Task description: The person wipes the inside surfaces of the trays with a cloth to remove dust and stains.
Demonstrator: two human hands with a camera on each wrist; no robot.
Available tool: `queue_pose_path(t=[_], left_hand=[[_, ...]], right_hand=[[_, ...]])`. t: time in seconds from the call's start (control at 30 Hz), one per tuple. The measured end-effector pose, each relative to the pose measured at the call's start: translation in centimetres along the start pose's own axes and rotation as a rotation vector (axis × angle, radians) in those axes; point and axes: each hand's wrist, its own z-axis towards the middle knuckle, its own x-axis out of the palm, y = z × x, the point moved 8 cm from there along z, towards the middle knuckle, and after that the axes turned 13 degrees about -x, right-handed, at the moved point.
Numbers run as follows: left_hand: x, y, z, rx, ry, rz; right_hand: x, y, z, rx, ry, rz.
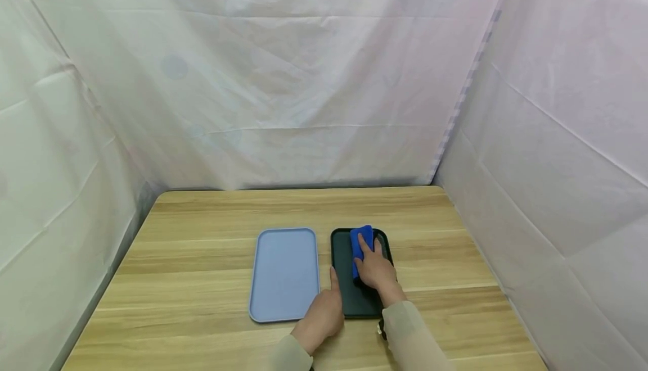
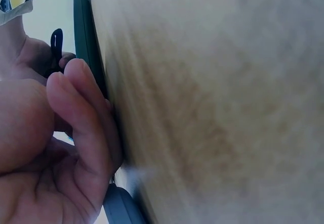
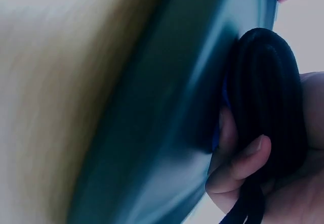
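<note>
A dark green tray point(image 1: 361, 306) lies flat on the table, in front of me and a little right. My right hand point(image 1: 377, 270) grips a folded blue cloth point(image 1: 361, 235) against the tray's surface, two fingers stretched along it. In the right wrist view the folded bundle looks nearly black, with other fingers bent beside it. My left hand point(image 1: 324, 312) is at the tray's near left corner, one straight finger along the left rim. In the left wrist view this hand's other fingers point(image 2: 83, 113) bend low near the table. Their exact contact with the tray is partly hidden.
A light blue tray point(image 1: 284, 275) lies just left of the dark green one, close to my left hand. Both are on a wood-grain table point(image 1: 177, 270). White sheet walls point(image 1: 304, 78) stand behind the table and along both sides.
</note>
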Motion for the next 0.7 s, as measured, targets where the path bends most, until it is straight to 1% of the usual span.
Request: queue_pose_path(t=[0.23, 0.43, 0.7], left_hand=[[0.0, 0.0, 0.0, 0.010, -0.016, -0.001], [-0.1, -0.1, 0.0, 0.032, -0.031, 0.021], [0.0, -0.1, 0.1, 0.034, -0.024, 0.011]], right_hand=[[0.5, 0.9, 0.3, -0.004, -0.001, 0.004], [1.0, 1.4, 0.6, -0.017, -0.002, -0.003], [1.3, 2.2, 0.6, -0.023, 0.013, 0.010]])
